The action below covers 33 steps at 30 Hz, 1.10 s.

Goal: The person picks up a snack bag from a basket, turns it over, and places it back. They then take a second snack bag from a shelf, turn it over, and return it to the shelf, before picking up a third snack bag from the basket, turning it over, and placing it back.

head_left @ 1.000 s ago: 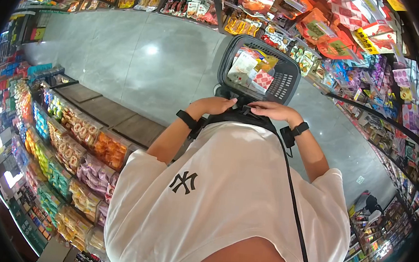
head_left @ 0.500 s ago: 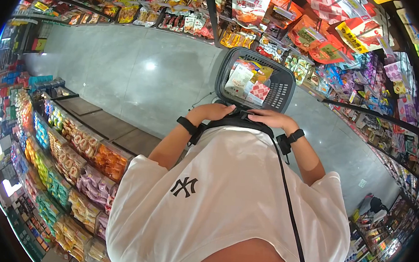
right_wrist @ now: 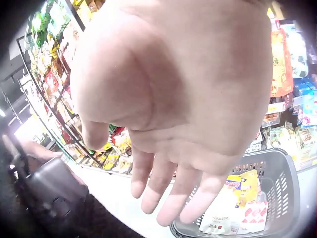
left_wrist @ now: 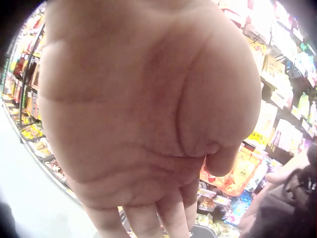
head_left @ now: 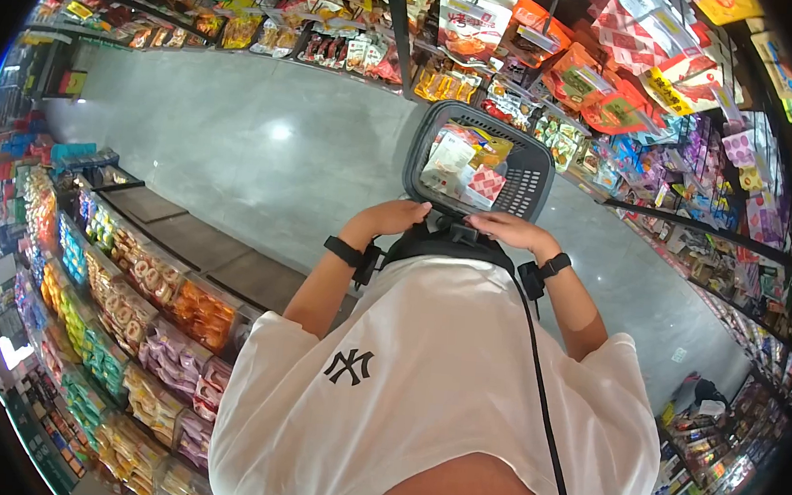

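Observation:
Both hands are held low before the waist with nothing gripped. In the head view the left hand (head_left: 391,219) is at the left, the right hand (head_left: 514,231) at the right, their tips near a black item at the waist; contact cannot be told. Fingers of the left hand (left_wrist: 143,109) point down, relaxed. The right hand (right_wrist: 173,94) has straight, slightly spread fingers. Just beyond the hands is a grey basket (head_left: 540,177), holding a white packet (head_left: 449,160), a yellow packet (head_left: 496,151) and a red-and-white checked packet (head_left: 486,186).
Shelves with hanging snack bags (head_left: 474,26) run along the far side and right. Tiered bins of wrapped snacks (head_left: 169,355) stand at the left. Grey floor (head_left: 238,133) lies between. A black cable (head_left: 543,389) runs down the white shirt (head_left: 435,344).
In the head view, the basket and both hands have shifted lower. The gap between the hands is slightly wider, and the far shelves show more of their bags.

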Each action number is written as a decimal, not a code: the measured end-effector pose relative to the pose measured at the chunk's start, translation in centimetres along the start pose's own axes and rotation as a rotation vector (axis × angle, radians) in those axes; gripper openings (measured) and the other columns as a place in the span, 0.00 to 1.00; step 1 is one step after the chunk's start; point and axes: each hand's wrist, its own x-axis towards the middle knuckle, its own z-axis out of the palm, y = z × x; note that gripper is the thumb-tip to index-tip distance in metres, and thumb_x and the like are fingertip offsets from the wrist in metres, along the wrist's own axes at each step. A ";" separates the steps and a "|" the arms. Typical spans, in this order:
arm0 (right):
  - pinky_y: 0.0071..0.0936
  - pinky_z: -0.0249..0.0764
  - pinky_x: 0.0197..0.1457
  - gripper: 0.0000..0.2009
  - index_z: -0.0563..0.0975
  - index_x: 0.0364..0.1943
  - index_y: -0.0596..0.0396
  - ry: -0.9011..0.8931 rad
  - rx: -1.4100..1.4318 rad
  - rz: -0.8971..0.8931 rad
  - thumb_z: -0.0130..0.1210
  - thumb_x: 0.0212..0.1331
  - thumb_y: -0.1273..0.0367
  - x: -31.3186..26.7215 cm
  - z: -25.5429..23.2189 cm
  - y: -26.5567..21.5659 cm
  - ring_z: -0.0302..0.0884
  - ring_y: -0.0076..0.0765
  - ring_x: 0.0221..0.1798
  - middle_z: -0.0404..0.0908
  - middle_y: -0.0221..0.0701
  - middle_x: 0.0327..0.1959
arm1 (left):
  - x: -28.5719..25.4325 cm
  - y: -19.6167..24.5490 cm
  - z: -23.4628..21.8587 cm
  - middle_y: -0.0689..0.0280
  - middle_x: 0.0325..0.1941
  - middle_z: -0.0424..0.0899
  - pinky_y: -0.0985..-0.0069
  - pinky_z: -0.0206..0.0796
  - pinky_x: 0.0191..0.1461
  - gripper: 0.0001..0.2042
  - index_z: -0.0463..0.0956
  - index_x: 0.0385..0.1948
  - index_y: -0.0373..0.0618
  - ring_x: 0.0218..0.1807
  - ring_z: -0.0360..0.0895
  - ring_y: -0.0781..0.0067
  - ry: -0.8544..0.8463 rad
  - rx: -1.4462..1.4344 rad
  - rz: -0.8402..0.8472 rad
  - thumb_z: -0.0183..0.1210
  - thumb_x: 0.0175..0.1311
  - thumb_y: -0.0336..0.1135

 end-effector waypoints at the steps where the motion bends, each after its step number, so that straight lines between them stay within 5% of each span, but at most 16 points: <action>1: 0.34 0.72 0.68 0.38 0.72 0.73 0.53 -0.003 0.074 0.022 0.45 0.74 0.37 0.6 -0.5 0.6 0.74 0.37 0.69 0.77 0.34 0.70 | -0.6 0.0 -0.2 0.54 0.58 0.87 0.63 0.73 0.62 0.38 0.79 0.60 0.35 0.53 0.84 0.59 0.031 -0.039 -0.014 0.39 0.80 0.67; 6: 0.35 0.76 0.63 0.33 0.74 0.69 0.53 0.037 0.069 0.095 0.50 0.75 0.42 5.4 -4.0 3.6 0.80 0.36 0.60 0.81 0.32 0.63 | -2.6 -2.8 -0.7 0.46 0.50 0.87 0.55 0.73 0.58 0.25 0.81 0.52 0.39 0.55 0.83 0.42 0.517 -0.101 -0.044 0.48 0.80 0.54; 10: 0.33 0.80 0.50 0.33 0.69 0.72 0.57 0.079 0.145 0.179 0.58 0.72 0.50 15.6 -7.0 10.1 0.84 0.34 0.47 0.84 0.36 0.54 | -2.0 -8.8 1.6 0.45 0.45 0.87 0.50 0.75 0.51 0.19 0.80 0.55 0.41 0.51 0.82 0.36 0.768 -0.067 -0.049 0.51 0.79 0.47; 12: 0.32 0.81 0.46 0.36 0.63 0.75 0.60 0.082 0.045 0.227 0.60 0.71 0.53 21.5 -8.0 14.4 0.85 0.35 0.41 0.85 0.38 0.51 | -2.0 -10.0 3.5 0.43 0.45 0.87 0.50 0.75 0.51 0.18 0.79 0.56 0.41 0.51 0.82 0.36 0.757 -0.175 -0.214 0.51 0.79 0.45; 13: 0.31 0.81 0.41 0.44 0.50 0.80 0.62 0.119 -0.044 0.238 0.61 0.69 0.56 24.8 -8.6 16.0 0.84 0.35 0.35 0.85 0.40 0.47 | -2.0 -11.1 5.2 0.43 0.45 0.87 0.50 0.74 0.51 0.17 0.79 0.56 0.40 0.51 0.82 0.36 0.736 -0.154 -0.257 0.51 0.79 0.44; 14: 0.37 0.82 0.52 0.46 0.49 0.78 0.64 0.060 -0.114 0.369 0.64 0.66 0.57 28.3 -9.8 16.9 0.85 0.40 0.49 0.83 0.42 0.56 | -1.6 -12.6 6.4 0.42 0.46 0.86 0.50 0.74 0.52 0.17 0.78 0.56 0.39 0.52 0.82 0.36 0.720 -0.131 -0.293 0.51 0.79 0.42; 16: 0.43 0.80 0.57 0.48 0.48 0.79 0.60 0.207 -0.358 0.170 0.65 0.62 0.58 35.9 -10.5 22.1 0.84 0.53 0.55 0.84 0.51 0.55 | -0.8 -13.7 8.3 0.42 0.47 0.86 0.51 0.74 0.54 0.17 0.78 0.57 0.38 0.53 0.82 0.36 0.669 -0.218 -0.334 0.51 0.79 0.41; 18: 0.47 0.80 0.57 0.47 0.49 0.79 0.56 0.185 -0.570 0.239 0.64 0.61 0.57 41.7 -11.3 21.0 0.86 0.62 0.51 0.85 0.59 0.46 | -0.1 -14.7 9.8 0.41 0.49 0.86 0.52 0.74 0.55 0.16 0.78 0.57 0.38 0.54 0.82 0.36 0.632 -0.316 -0.368 0.51 0.79 0.39; 19: 0.51 0.80 0.59 0.46 0.47 0.80 0.55 0.116 -0.608 0.253 0.58 0.61 0.60 43.8 -11.6 19.8 0.85 0.65 0.53 0.83 0.64 0.50 | 0.5 -15.2 10.5 0.41 0.49 0.85 0.52 0.74 0.56 0.16 0.78 0.58 0.37 0.54 0.81 0.36 0.623 -0.369 -0.377 0.51 0.79 0.39; 23: 0.49 0.80 0.61 0.41 0.55 0.81 0.47 0.110 -0.895 0.306 0.56 0.61 0.63 53.1 -10.8 20.7 0.84 0.56 0.59 0.85 0.48 0.58 | 2.7 -17.0 10.6 0.42 0.51 0.86 0.56 0.75 0.58 0.16 0.77 0.59 0.37 0.56 0.82 0.37 0.600 -0.435 -0.474 0.51 0.80 0.36; 26: 0.47 0.82 0.60 0.28 0.72 0.70 0.51 0.023 -1.023 0.359 0.53 0.64 0.64 58.9 -10.6 24.8 0.84 0.52 0.61 0.86 0.42 0.58 | 3.7 -18.2 10.6 0.44 0.51 0.87 0.58 0.75 0.58 0.15 0.76 0.59 0.37 0.56 0.83 0.39 0.616 -0.465 -0.549 0.51 0.80 0.35; 27: 0.47 0.83 0.58 0.19 0.81 0.58 0.53 0.057 -1.055 0.315 0.52 0.66 0.65 59.5 -10.4 25.9 0.86 0.51 0.58 0.87 0.42 0.57 | 3.8 -18.1 10.4 0.45 0.51 0.87 0.58 0.75 0.58 0.15 0.76 0.59 0.37 0.56 0.83 0.40 0.610 -0.478 -0.583 0.51 0.80 0.35; 31: 0.47 0.84 0.53 0.14 0.88 0.42 0.53 0.397 -1.073 0.185 0.48 0.67 0.70 58.2 -9.6 28.8 0.88 0.51 0.52 0.89 0.42 0.50 | 3.5 -17.7 10.7 0.45 0.52 0.87 0.59 0.75 0.58 0.15 0.76 0.60 0.36 0.57 0.83 0.41 0.565 -0.497 -0.628 0.51 0.80 0.35; 33: 0.47 0.84 0.52 0.14 0.88 0.41 0.54 0.450 -1.048 0.161 0.48 0.67 0.70 54.8 -10.3 29.7 0.88 0.51 0.52 0.89 0.44 0.49 | 2.9 -16.6 10.4 0.45 0.52 0.87 0.59 0.75 0.58 0.15 0.76 0.59 0.37 0.57 0.83 0.40 0.566 -0.475 -0.564 0.50 0.80 0.34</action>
